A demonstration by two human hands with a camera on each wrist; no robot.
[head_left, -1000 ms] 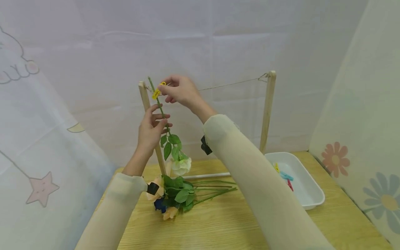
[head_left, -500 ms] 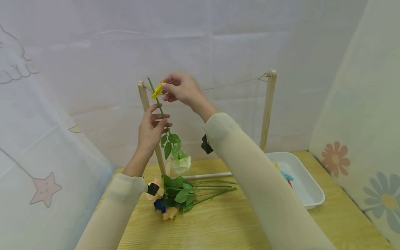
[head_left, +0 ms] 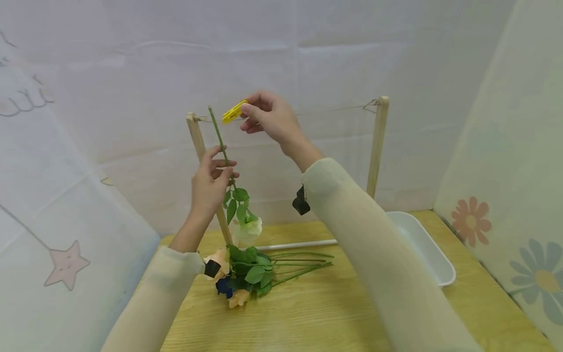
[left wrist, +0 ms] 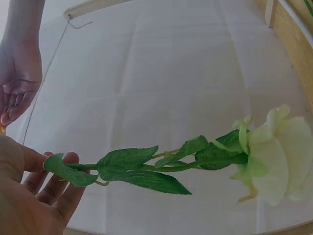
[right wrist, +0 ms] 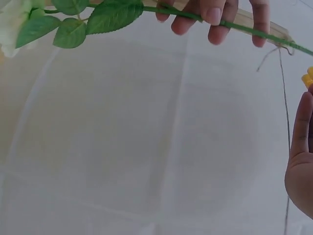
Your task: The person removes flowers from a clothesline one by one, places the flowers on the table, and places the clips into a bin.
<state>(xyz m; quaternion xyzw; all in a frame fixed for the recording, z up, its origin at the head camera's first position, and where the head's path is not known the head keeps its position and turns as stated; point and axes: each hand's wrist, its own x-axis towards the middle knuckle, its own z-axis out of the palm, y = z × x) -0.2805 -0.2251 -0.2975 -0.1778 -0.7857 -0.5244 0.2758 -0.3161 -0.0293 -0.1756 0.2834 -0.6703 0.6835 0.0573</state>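
Note:
My left hand (head_left: pixel 210 188) pinches the green stem of a white rose (head_left: pixel 248 231), which hangs bloom down in front of the left wooden post (head_left: pixel 196 137). The stem's cut end rises past the string (head_left: pixel 338 109). In the left wrist view the rose's leaves (left wrist: pixel 129 159) spread out beyond my fingers. A yellow clothespin (head_left: pixel 235 112) is pinched between the thumb and fingers of my right hand (head_left: pixel 274 117), at the string's height just right of the stem and apart from it. Only a bit of the clothespin (right wrist: pixel 308 78) shows in the right wrist view.
Several more roses with peach and dark blue blooms (head_left: pixel 238 297) lie on the wooden table (head_left: pixel 299 313) below, stems to the right. A white tray (head_left: pixel 444 266) stands at the right, partly behind my right sleeve. The right post (head_left: pixel 377 146) holds the string's other end.
My right hand has drawn the yellow clothespin off the stem, up and to the right. My left hand still holds the rose, shifted slightly left. The string's left part sits higher.

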